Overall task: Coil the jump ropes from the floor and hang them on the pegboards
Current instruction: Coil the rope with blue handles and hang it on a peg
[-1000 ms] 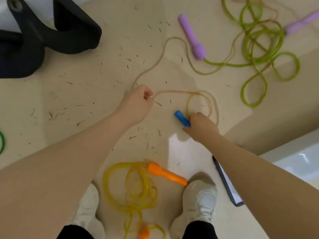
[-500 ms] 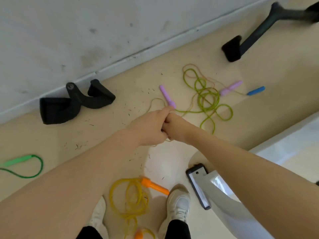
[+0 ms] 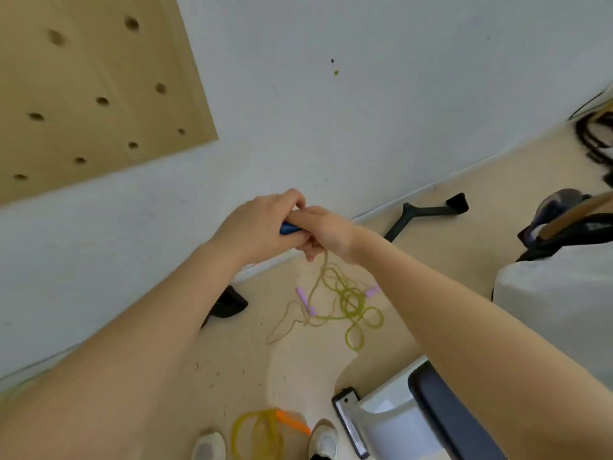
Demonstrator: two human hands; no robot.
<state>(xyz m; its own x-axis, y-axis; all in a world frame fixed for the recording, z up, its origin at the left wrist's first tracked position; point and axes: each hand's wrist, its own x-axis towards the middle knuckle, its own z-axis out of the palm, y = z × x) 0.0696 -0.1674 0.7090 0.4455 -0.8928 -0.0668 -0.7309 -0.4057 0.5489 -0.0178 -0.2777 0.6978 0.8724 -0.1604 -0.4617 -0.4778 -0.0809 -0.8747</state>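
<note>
Head view, hands: the left hand [image 3: 257,229] and right hand [image 3: 326,234] meet in front of the wall [image 3: 365,111], raised above the floor [image 3: 464,207].
Left hand fingers: curled round a blue handle [image 3: 289,229]; only a short dark-blue end shows between the two hands, the rest is covered.
Right hand fingers: curled against the left hand at that handle; a tan rope [image 3: 318,280] drops from under this hand, but just where the fingers pinch it is hidden, so I cannot tell the exact grip.
Tan rope: hangs down from the hands to the floor and ends in a loose loop to the lower left of the hands; its other end is not made out.
Green rope with purple handles [image 3: 355,307]: lies tangled on the floor below the hands, crossing the tan rope; which strand lies on top cannot be told through the blur.
Yellow rope with orange handle [image 3: 262,433]: on the floor far below the hands, between two white shoes [image 3: 323,441]; cut off by the bottom edge.
Pegboard [image 3: 86,88]: on the wall to the upper left of the hands, tan with round holes; cut off at the top and left edges.
Black equipment legs [image 3: 424,212]: on the floor to the right of the hands, at the foot of the wall; another black piece to the lower left is half hidden by the left forearm.
Right edge: blurred dark gear and a white shape, not identifiable.
Writing: none can be read.
</note>
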